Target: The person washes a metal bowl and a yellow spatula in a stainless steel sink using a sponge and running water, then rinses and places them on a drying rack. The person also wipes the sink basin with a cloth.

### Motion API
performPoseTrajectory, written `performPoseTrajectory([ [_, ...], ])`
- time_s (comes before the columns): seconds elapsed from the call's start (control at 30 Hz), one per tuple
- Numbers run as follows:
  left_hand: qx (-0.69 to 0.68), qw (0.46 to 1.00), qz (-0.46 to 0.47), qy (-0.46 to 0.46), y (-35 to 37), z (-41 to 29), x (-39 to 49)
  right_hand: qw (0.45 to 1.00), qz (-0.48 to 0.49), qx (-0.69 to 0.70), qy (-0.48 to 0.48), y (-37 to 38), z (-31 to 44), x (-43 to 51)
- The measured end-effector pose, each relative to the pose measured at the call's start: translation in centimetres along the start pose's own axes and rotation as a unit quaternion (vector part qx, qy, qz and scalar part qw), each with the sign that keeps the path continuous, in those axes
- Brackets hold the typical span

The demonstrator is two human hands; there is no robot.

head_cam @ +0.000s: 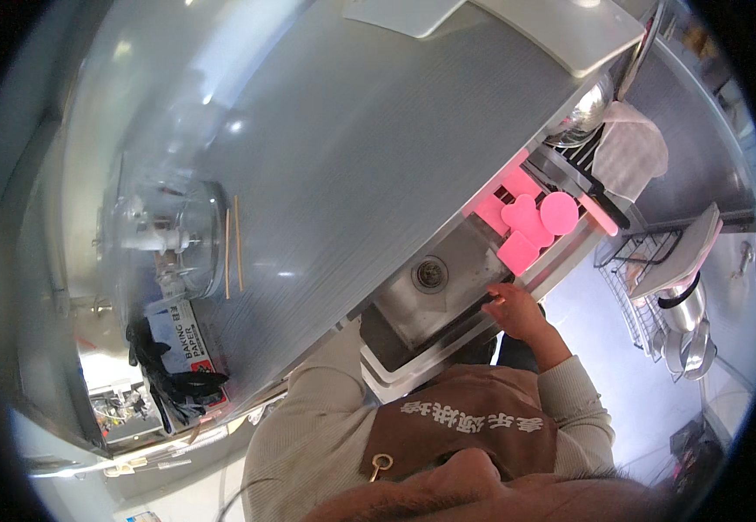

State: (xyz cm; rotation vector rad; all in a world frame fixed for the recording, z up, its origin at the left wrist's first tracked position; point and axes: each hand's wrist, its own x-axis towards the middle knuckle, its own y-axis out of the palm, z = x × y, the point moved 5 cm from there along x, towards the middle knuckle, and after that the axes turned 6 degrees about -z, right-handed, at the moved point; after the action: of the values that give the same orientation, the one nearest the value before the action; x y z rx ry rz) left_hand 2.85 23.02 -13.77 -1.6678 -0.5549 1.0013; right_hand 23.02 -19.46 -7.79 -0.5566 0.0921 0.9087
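My right hand (508, 308) is at the near right rim of a steel sink (446, 297), its fingers curled beside the dark edge; whether they grip anything is unclear. The drain (429, 274) shows in the basin. Just beyond this hand lie flat pink pieces on a dark rack: a round one (559, 213), a squarish one (517, 253) and a lobed one (529, 218). My left hand is out of view; its beige sleeve (332, 375) reaches to the edge of a large grey surface (326, 163), which hides what is past the cuff.
Two thin wooden sticks (233, 251) lie on the grey surface, near a clear round container (202, 238), a baking paper box (185, 336) and black gloves (172, 372). At right are a pale cloth (631, 150), a black-handled utensil (609, 199) and a wire rack (632, 287) with metal pots (684, 310).
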Motion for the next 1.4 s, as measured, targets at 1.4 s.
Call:
performPoseTrajectory([
  [1.4,-0.552,0.825,-0.093,-0.079,10.4,2.0,-11.6,0.949,0.159,-0.250,-0.110,26.9,-5.2,16.5],
])
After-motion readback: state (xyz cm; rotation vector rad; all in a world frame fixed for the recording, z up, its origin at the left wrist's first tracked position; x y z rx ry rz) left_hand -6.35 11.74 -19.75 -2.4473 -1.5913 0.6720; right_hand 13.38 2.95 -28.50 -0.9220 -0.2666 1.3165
